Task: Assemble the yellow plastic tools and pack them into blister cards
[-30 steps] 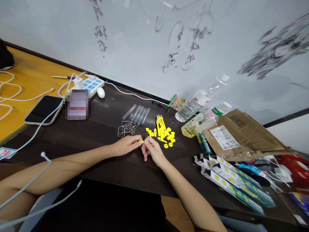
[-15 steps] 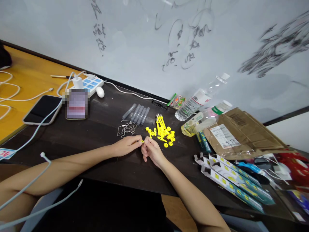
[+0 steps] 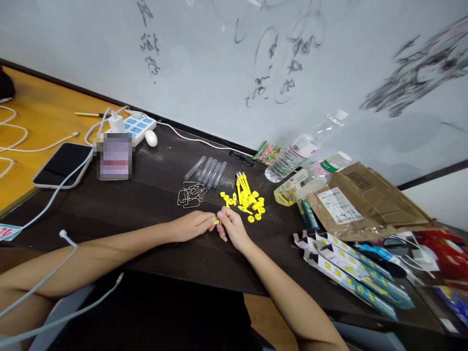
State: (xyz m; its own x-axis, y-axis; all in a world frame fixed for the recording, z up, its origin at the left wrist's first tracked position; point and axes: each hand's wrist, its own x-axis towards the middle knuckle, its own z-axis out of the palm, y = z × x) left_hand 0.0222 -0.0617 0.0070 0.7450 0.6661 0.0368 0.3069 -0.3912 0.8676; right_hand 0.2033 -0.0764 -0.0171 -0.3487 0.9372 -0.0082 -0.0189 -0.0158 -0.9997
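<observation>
My left hand [image 3: 192, 225] pinches a small yellow plastic piece [image 3: 216, 222] between thumb and fingertips, low over the dark table. Close against it, my right hand [image 3: 233, 227] has its thumb and forefinger pressed together at the piece; what they grip is too small to make out. Just beyond the hands lies a loose group of yellow plastic parts [image 3: 252, 201], some long with metal tips, others round caps. Bent metal wire hooks [image 3: 192, 194] lie in a heap to the left. Several clear plastic tubes [image 3: 206, 171] rest side by side behind the hooks.
At the right are two bottles [image 3: 292, 158], a flattened cardboard package [image 3: 360, 200] and open slim boxes [image 3: 353, 273]. A power strip [image 3: 141, 127], a phone [image 3: 62, 165] and white cables occupy the left. Behind the table stands a whiteboard [image 3: 204, 73].
Both hands have come slightly down toward me, still close together. More of the yellow piece now shows below the left fingertips. The objects on the table lie as before.
</observation>
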